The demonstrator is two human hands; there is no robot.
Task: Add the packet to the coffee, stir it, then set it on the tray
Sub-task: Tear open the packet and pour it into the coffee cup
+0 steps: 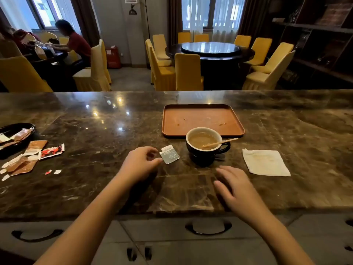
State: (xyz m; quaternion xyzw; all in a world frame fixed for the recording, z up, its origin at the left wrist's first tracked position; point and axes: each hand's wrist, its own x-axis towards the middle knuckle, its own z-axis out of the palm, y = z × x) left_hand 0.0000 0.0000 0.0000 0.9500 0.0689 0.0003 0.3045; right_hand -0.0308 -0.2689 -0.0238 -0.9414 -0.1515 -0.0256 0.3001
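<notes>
A black cup point(205, 153) with a white inside holds light brown coffee and stands on the marble counter just in front of the brown tray point(202, 111). A wooden stir stick point(221, 142) leans in the cup, pointing right. A small grey-green packet point(169, 154) lies on the counter left of the cup, its top edge torn. My left hand point(140, 163) rests beside the packet, thumb tip touching its left edge, fingers curled and apart. My right hand point(235, 185) hovers flat over the counter in front of the cup, holding nothing.
A white napkin point(265, 162) lies right of the cup. Several torn brown and red packets point(34, 155) and a black dish point(15, 136) with sachets lie at the far left. Behind the counter stand yellow chairs, a round table, and a seated person.
</notes>
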